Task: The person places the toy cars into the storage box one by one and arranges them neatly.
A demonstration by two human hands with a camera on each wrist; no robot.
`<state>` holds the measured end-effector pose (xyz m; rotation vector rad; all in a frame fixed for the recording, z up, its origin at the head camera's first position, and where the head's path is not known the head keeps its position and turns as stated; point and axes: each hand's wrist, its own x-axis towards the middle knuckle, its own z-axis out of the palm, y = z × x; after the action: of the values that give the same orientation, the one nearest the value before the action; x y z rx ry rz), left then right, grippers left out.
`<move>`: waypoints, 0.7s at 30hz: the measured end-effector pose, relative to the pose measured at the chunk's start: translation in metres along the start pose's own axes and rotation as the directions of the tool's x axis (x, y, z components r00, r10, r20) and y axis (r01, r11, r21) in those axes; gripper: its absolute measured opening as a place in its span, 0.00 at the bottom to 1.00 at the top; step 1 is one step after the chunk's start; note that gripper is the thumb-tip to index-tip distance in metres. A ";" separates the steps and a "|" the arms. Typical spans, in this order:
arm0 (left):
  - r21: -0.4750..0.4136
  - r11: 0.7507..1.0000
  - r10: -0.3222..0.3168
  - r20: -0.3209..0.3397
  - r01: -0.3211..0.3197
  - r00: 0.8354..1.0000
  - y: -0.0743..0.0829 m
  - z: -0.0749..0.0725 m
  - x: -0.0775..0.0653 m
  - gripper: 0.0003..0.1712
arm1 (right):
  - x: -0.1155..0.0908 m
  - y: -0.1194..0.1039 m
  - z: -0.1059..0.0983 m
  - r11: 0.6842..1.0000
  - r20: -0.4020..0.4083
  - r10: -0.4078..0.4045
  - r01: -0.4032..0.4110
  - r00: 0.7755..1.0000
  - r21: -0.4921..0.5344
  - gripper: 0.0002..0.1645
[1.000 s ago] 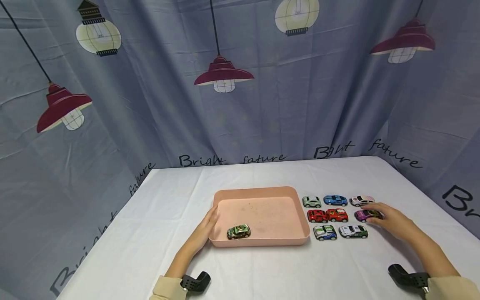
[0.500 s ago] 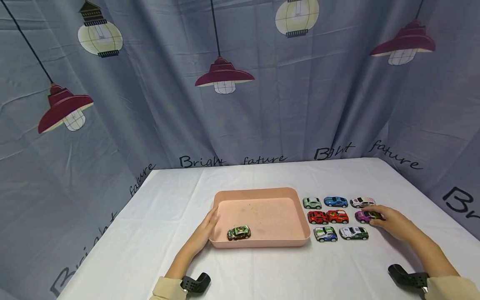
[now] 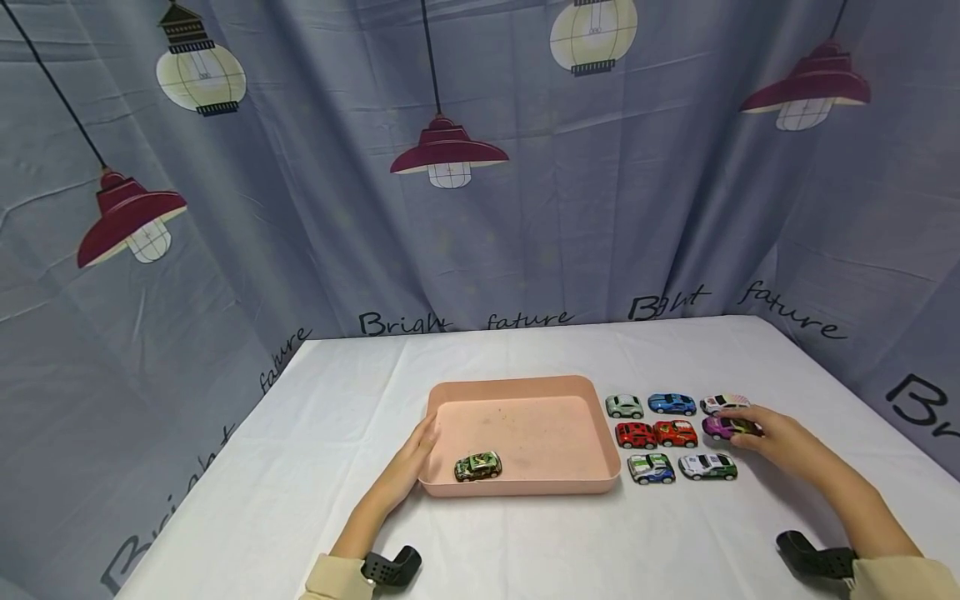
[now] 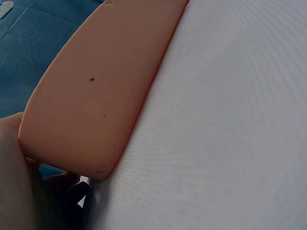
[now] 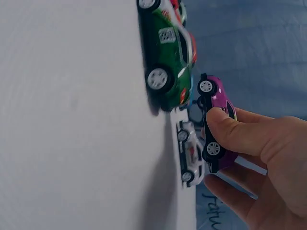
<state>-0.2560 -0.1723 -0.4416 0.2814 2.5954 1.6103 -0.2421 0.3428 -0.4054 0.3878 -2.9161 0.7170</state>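
Head view: I see the right hand pinching a purple toy car between thumb and fingers; in the right wrist view this car looks raised from the white tablecloth. If I take twelve o'clock toward the far side, the pink tray lies at nine o'clock from that hand. In the space between stand two red toy cars, close together, also at nine o'clock from the purple one. The purple car keeps its long axis near the nine-to-three line, roughly parallel with the tray's long side. The left hand rests against the tray's nine o'clock wall, its fingers rather straight and not gripping. So the right hand is the nearer to the car, the left touches the tray. Inside the tray, at about eight o'clock from its middle, sits a camouflage-green toy car.
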 end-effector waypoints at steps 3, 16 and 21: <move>-0.005 1.000 0.002 -0.002 -0.002 1.000 0.001 0.000 0.000 0.30 | 0.002 -0.006 -0.001 1.000 0.006 -0.007 0.007 1.000 0.028 0.26; 0.001 1.000 0.002 -0.012 -0.002 1.000 -0.005 0.001 0.002 0.30 | 0.005 -0.038 -0.006 0.999 -0.027 -0.039 0.038 0.999 -0.030 0.27; 0.000 1.000 0.007 -0.012 -0.007 1.000 -0.005 0.001 0.002 0.30 | 0.006 -0.051 -0.009 0.998 -0.050 -0.052 0.050 0.997 -0.038 0.27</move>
<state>-0.2584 -0.1735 -0.4462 0.2816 2.6060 1.6199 -0.2337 0.3020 -0.3740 0.4323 -2.8558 0.6552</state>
